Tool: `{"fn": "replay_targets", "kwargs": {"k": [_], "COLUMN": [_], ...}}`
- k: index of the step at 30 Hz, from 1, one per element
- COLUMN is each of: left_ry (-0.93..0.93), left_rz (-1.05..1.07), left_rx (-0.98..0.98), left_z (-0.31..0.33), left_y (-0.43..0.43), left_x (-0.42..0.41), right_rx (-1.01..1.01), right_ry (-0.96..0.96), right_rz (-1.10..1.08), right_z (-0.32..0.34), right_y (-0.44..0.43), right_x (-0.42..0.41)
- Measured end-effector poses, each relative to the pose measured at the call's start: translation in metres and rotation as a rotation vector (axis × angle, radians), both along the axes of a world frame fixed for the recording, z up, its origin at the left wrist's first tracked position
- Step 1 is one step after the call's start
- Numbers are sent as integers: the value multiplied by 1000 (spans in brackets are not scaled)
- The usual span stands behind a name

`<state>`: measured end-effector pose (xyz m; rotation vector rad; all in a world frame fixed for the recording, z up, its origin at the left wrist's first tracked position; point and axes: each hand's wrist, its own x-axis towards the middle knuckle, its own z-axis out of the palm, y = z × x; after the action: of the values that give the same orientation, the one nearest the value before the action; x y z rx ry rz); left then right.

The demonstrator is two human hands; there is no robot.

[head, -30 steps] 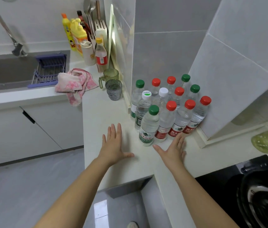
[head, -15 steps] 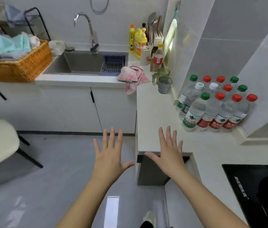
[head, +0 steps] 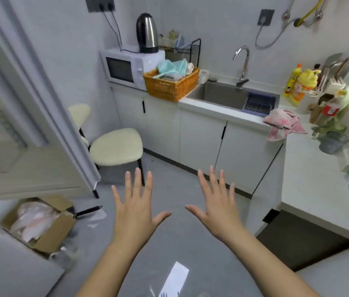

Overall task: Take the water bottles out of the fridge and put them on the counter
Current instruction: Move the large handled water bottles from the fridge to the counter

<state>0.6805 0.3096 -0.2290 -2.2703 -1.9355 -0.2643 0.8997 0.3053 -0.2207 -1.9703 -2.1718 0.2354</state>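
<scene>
Grey floor [head: 170, 166] beneath left hand [head: 135, 213] and right hand [head: 218, 213], fingers splayed, palms down, each grip empty

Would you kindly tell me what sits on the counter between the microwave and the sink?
In the head view, an orange wicker basket holding cloths stands between the microwave and the sink.

Left hand [head: 134, 213], right hand [head: 219, 212]: bare, slim long fingers [head: 138, 183], short rounded pale nails [head: 211, 167]. Left forearm [head: 105, 266], right forearm [head: 265, 260] bare to near frame edge.
</scene>
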Motion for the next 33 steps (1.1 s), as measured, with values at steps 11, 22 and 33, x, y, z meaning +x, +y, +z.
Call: {"fn": "replay_targets", "kwargs": {"k": [11, 22, 33], "left_ry": [-134, -230, -187], "left_rz": [521, 718, 717], "left_rx": [14, 7, -39], "left_z": [7, 3, 16], "left_y": [-52, -100, -187], "left_x": [-148, -258, -433], "right_rx": [76, 111, 35], "right_ry": [-21, -69, -65], "right_rz": [615, 878, 877], "right_z": [8, 1, 4], "right_y": [54, 38, -42], "right_x": [-181, -313, -497]}}
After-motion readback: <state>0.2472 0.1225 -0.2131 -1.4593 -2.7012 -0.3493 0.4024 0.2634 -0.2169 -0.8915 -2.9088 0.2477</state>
